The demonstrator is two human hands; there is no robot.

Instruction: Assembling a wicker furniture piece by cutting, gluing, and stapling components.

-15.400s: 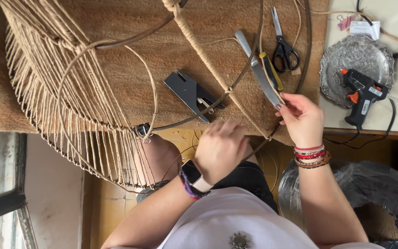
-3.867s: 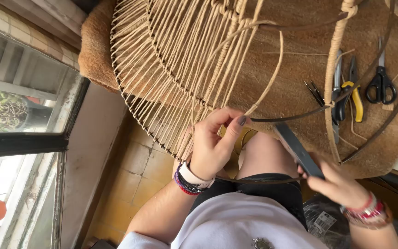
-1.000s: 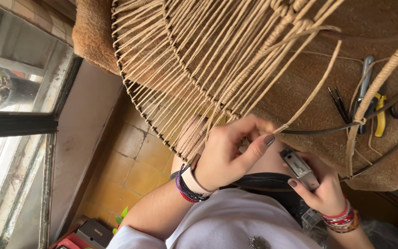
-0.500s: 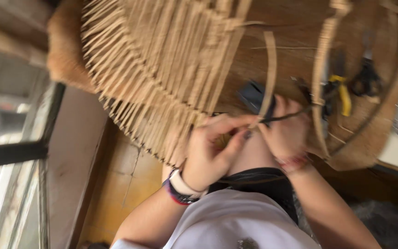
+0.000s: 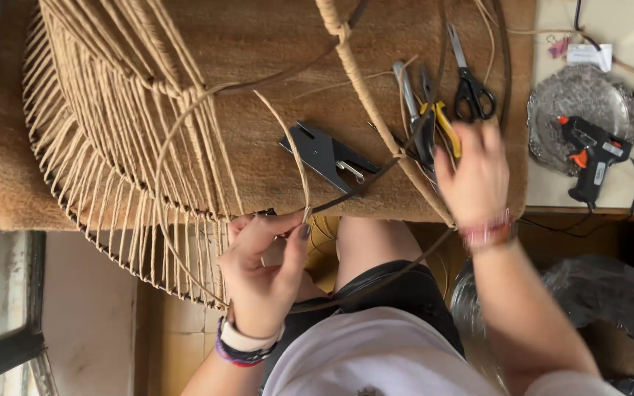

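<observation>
Your left hand [image 5: 262,275] pinches the free end of a cord [image 5: 288,150] at the mat's [image 5: 258,73] near edge, beside the wound frame [image 5: 126,147]. Your right hand [image 5: 475,176] hangs half open over the pliers [image 5: 438,121], touching or not I cannot tell; a stapler [image 5: 328,154] lies between.

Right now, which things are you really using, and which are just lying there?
In use: cord pinched by the left hand; woven frame; pliers under the right hand.
Lying about: stapler, scissors, glue gun, foil plate.
</observation>
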